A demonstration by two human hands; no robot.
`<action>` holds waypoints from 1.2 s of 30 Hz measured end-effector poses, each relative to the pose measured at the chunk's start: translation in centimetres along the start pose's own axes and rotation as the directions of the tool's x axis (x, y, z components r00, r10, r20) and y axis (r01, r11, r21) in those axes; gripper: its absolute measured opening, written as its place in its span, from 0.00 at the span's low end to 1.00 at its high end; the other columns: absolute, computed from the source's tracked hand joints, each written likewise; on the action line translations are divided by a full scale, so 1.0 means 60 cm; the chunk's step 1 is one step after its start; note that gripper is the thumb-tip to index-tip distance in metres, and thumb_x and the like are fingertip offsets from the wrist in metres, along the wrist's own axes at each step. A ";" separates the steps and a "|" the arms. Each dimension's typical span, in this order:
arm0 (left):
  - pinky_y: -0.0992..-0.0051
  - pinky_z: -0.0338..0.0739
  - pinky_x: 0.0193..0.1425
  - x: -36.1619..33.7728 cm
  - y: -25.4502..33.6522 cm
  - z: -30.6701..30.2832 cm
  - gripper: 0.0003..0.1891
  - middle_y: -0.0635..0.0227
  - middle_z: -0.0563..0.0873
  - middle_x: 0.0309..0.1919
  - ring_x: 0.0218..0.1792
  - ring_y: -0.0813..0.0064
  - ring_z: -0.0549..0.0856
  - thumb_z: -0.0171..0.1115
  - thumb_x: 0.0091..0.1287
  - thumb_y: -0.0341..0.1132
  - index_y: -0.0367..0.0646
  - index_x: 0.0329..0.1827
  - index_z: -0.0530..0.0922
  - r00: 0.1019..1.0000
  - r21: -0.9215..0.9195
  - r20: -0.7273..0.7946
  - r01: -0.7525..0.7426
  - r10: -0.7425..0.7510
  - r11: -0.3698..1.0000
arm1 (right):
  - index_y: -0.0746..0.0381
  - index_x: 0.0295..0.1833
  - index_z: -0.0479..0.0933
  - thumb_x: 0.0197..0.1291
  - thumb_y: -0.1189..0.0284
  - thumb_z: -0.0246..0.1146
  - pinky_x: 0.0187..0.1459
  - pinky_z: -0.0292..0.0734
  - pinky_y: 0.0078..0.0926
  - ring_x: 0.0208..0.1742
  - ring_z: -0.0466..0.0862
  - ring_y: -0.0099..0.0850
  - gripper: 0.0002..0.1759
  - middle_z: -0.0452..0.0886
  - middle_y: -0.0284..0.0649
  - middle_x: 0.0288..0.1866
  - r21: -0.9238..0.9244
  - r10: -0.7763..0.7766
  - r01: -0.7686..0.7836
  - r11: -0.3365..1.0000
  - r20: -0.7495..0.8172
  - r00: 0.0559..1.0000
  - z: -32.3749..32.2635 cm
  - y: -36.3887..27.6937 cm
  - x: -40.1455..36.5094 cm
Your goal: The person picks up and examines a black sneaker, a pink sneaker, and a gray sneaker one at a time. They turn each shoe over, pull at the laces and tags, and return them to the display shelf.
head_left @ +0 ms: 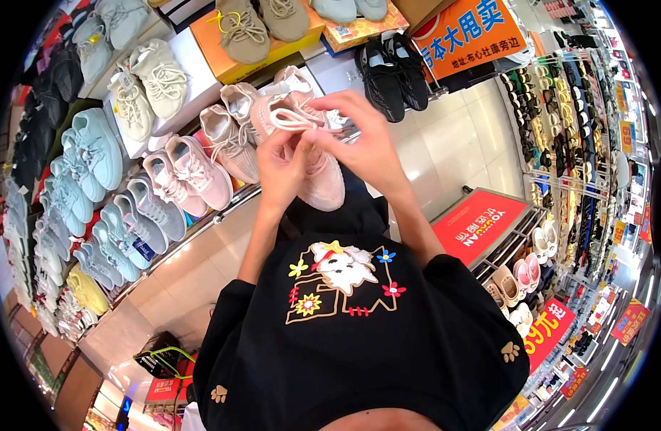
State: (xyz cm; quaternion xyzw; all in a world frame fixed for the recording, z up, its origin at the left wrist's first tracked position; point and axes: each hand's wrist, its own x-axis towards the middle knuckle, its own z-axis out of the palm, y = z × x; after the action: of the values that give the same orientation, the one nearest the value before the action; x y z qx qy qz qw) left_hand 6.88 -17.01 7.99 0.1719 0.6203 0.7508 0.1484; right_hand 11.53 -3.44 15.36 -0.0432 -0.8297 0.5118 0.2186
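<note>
A pink sneaker is in front of my chest, its toe pointing down toward me. Its pale laces stand up in a loop over the tongue. My left hand is closed at the left side of the shoe, thumb and fingers pinching the laces. From the right, my right hand reaches over with its thumb and forefinger pinched on the laces too. My fingers hide part of the shoe's middle. Close by on the left stands a pink knit sneaker on the display.
Rows of light blue sneakers and pink sneakers fill the shelf on my left. Cream sneakers sit on a white box. Black shoes stand beside an orange sign. A red sign tops a rack at right.
</note>
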 end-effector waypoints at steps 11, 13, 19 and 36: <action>0.77 0.73 0.46 0.007 0.002 0.003 0.07 0.63 0.85 0.36 0.38 0.75 0.81 0.65 0.61 0.26 0.32 0.39 0.81 0.992 0.064 0.074 -0.112 0.107 0.992 | 0.67 0.36 0.77 0.53 0.73 0.69 0.36 0.72 0.21 0.32 0.77 0.21 0.10 0.80 0.34 0.29 0.221 0.221 -0.246 0.944 0.132 0.966 0.007 0.016 0.015; 0.76 0.73 0.45 0.006 0.008 0.004 0.07 0.63 0.85 0.35 0.36 0.74 0.80 0.65 0.61 0.27 0.32 0.39 0.81 0.989 0.076 0.078 -0.133 0.127 0.988 | 0.67 0.36 0.76 0.56 0.72 0.67 0.36 0.71 0.19 0.33 0.74 0.17 0.10 0.78 0.31 0.29 0.242 0.211 -0.246 0.938 0.164 0.964 0.007 0.025 0.013; 0.77 0.76 0.45 0.007 0.021 0.000 0.07 0.65 0.84 0.37 0.38 0.76 0.81 0.62 0.63 0.27 0.36 0.43 0.81 0.991 0.121 0.067 -0.123 0.116 0.985 | 0.61 0.40 0.72 0.63 0.73 0.61 0.40 0.68 0.14 0.36 0.72 0.14 0.05 0.73 0.26 0.33 0.393 0.221 -0.285 0.874 0.201 0.954 0.014 0.034 0.018; 0.76 0.74 0.42 -0.001 0.045 -0.026 0.09 0.63 0.82 0.34 0.36 0.76 0.80 0.63 0.65 0.30 0.33 0.43 0.81 0.989 0.137 0.105 -0.117 0.103 0.984 | 0.63 0.40 0.71 0.66 0.74 0.57 0.39 0.71 0.16 0.35 0.77 0.18 0.04 0.78 0.33 0.33 0.615 0.316 -0.401 0.679 0.248 0.916 0.037 0.029 0.019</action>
State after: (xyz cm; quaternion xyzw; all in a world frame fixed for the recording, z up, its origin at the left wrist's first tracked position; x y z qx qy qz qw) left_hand 6.19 -18.90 10.36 0.2525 0.6540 0.7022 0.1243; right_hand 9.32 -4.14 13.33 -0.0947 -0.5847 0.8032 0.0641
